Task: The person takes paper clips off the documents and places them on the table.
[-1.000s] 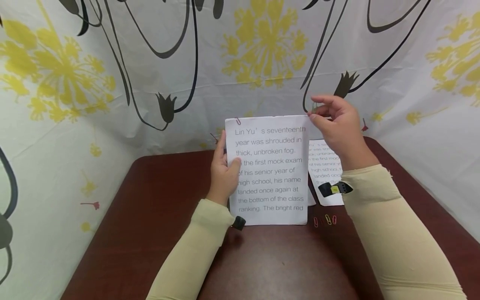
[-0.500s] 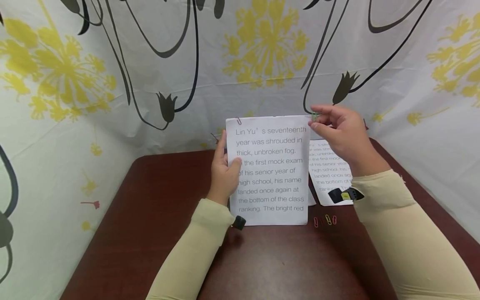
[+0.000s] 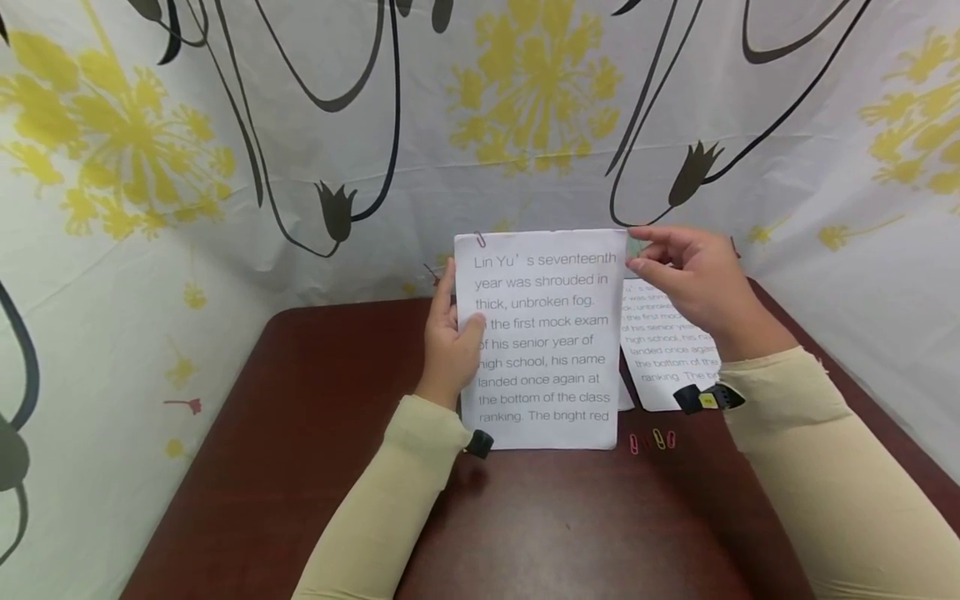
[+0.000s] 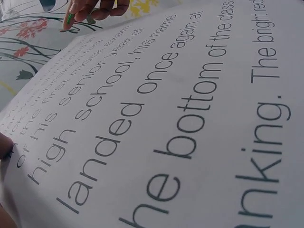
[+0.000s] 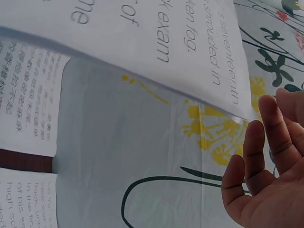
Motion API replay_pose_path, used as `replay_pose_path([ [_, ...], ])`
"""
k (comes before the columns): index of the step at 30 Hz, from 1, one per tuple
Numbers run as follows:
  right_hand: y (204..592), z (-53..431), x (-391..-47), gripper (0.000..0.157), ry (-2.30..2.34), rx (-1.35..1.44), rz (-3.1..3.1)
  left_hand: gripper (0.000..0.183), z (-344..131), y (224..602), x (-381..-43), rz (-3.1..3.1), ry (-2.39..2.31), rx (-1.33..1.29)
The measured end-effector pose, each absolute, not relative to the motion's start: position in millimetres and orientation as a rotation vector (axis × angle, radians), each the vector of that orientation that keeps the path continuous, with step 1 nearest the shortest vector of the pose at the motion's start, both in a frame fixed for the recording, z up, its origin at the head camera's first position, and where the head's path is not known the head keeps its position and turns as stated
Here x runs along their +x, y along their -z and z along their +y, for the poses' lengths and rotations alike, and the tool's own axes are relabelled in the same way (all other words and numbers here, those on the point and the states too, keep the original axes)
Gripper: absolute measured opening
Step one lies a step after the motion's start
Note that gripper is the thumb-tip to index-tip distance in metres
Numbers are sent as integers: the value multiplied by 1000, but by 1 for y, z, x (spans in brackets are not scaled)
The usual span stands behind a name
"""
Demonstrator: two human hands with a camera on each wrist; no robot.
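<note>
My left hand grips the left edge of a printed sheaf of paper, thumb across the front and fingers behind. The sheaf stands upright over the table, its English text facing me. A pink paper clip sits on its top left corner. Beside the top right corner, my right hand pinches a green paper clip between thumb and fingertips. Those fingertips are right at the paper's edge. In the right wrist view, the hand's curled fingers show below the corner, and the clip is hidden.
Pink and yellow paper clips lie on the dark red table right of the sheaf. Behind my right forearm lies another printed sheet, and a sheet with Chinese text lies near it. A patterned cloth hangs behind the table.
My right hand has moved down and slightly right, from above the sheaf's top right corner to beside it, still pinching the green clip. My left hand and the sheaf have barely moved.
</note>
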State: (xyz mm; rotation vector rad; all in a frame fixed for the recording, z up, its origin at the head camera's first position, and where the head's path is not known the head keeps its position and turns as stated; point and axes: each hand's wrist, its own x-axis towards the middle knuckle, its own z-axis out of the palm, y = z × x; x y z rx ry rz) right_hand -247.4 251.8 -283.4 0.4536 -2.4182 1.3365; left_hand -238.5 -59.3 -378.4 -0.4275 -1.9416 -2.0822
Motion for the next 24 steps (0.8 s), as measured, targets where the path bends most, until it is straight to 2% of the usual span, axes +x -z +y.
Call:
replay_pose_path([
  [11,305,271,-242,43,-1203,387,-2578,89,-60,380,-240,-1919,2079,-450],
  [24,326,289,-230,40,-1064,453,-2621,87,-59,381,-241,-1925,2058,-453],
])
